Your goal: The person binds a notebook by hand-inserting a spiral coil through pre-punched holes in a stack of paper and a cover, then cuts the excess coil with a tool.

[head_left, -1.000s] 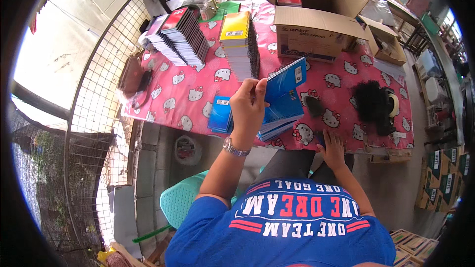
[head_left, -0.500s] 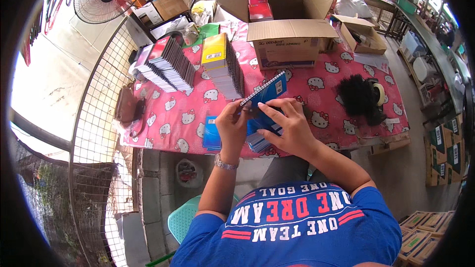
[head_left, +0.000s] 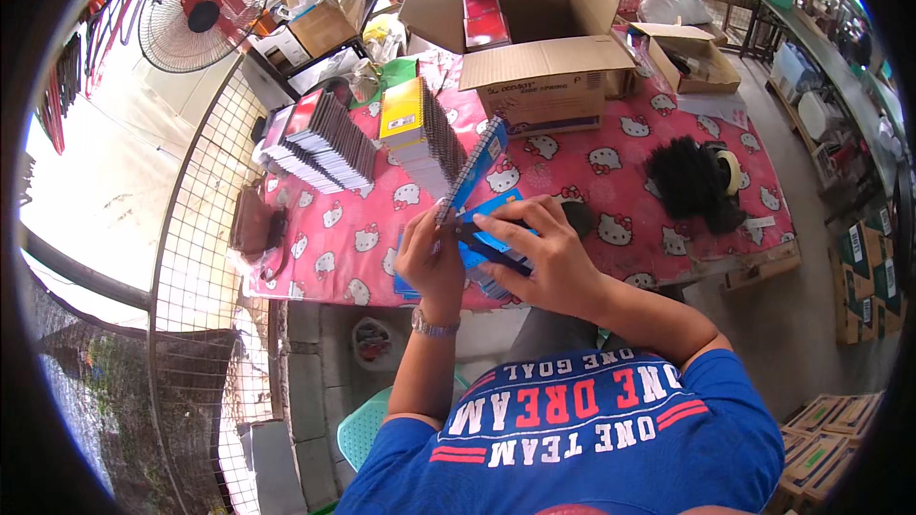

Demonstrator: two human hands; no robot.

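In the head view, our left hand (head_left: 429, 253) is closed on the lower end of a blue notebook (head_left: 484, 160), pinching it by its spiral edge, and the notebook slants up and away above the table (head_left: 367, 215). Our right hand (head_left: 551, 253) is just beside the left, thumb and fingers wrapped about a dark tool (head_left: 494, 250) that points toward the left fingers; we cannot tell whether its tip touches the wire. Beneath our hands we see more blue notebooks (head_left: 504, 202), partly covered, and we wear a watch (head_left: 434, 326) on the left wrist. Beyond stands a tall yellow stack (head_left: 405, 116), with a leaning red stack (head_left: 307, 116) to its left. Farther back, an open carton (head_left: 553, 100) holds red notebooks (head_left: 485, 19), with a small box (head_left: 708, 72) to its right. On our right, well apart from the hands, a black bristly thing (head_left: 676, 181) lies against a tape roll (head_left: 731, 174). A brown bag (head_left: 253, 219) sits at the table's left edge, and a fan (head_left: 202, 16) stands behind on the far left.
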